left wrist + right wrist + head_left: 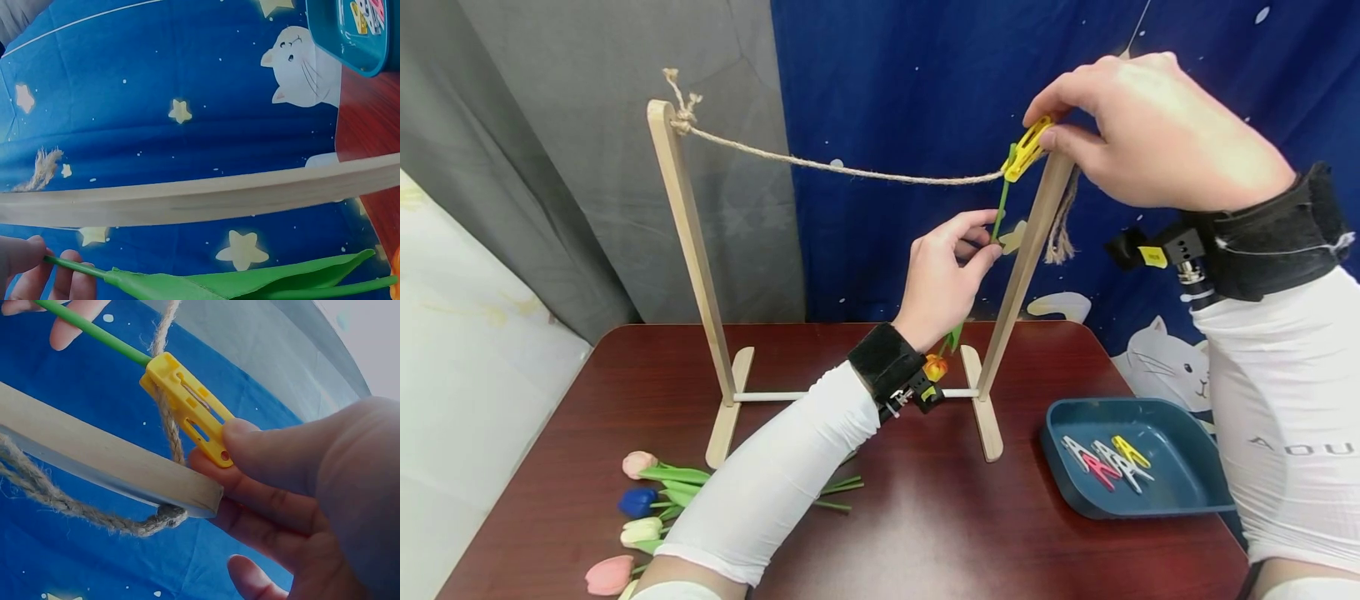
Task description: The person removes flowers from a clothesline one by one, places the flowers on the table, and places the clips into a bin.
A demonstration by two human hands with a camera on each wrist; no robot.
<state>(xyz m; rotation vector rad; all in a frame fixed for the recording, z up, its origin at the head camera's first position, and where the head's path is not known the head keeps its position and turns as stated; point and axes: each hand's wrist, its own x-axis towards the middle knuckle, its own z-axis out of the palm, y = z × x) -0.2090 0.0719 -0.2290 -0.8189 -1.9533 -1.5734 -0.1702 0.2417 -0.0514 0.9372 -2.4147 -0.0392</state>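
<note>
My left hand (943, 271) pinches the green stem (1002, 204) of an artificial tulip, whose orange bloom (936, 367) hangs downward below the wrist. In the left wrist view its long green leaf (300, 275) runs along the bottom. Higher up, my right hand (1172, 133) holds a yellow clothespin (1027, 150) by its handle ends, between thumb and fingers. The clothespin's jaws lie over the twine (850, 171) and the stem's end, close to the top of the right wooden post (1026, 258). In the right wrist view, the twine passes through the clothespin (187, 406) beside the stem.
The left post (688, 250) carries the twine's other knotted end. A white rod (767, 397) joins the stand's feet. Pink, blue and white tulips (638, 502) lie at the table's left, partly under my sleeve. At right, a teal tray (1187, 433) contains several clothespins (1105, 462).
</note>
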